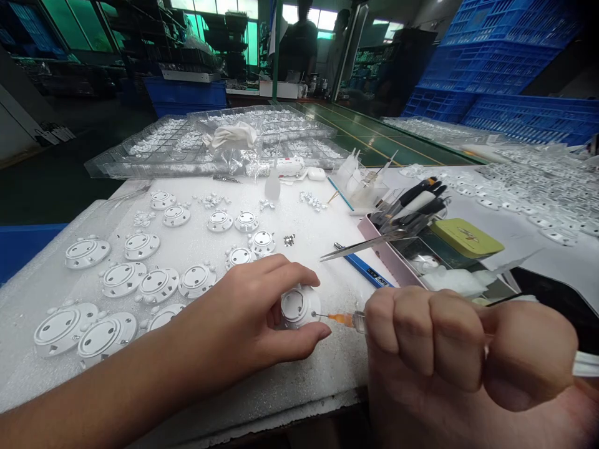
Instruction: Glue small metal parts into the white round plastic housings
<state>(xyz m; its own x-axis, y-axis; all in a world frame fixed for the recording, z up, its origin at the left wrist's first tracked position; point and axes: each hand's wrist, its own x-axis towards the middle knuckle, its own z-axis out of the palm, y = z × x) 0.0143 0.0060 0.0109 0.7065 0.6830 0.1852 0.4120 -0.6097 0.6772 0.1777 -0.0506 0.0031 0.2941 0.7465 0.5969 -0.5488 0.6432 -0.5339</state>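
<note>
Between the thumb and fingers of my left hand is a small round white plastic part, resting on the white foam board. My right hand is wrapped round a glue syringe, whose orange needle tip points left. The thin needle reaches the right edge of the white part; whether it touches, I cannot tell. Most of the syringe's barrel is hidden in my fist. Several similar white discs with dark dots lie on the board left of my hand. A little pile of tiny shiny pieces lies beyond the part.
Tweezers jut from a pink-edged tool box over a blue pen-like tool. A yellow-green tin sits there too. Clear trays of white pieces stand behind; blue crates rise at right. People stand in the background.
</note>
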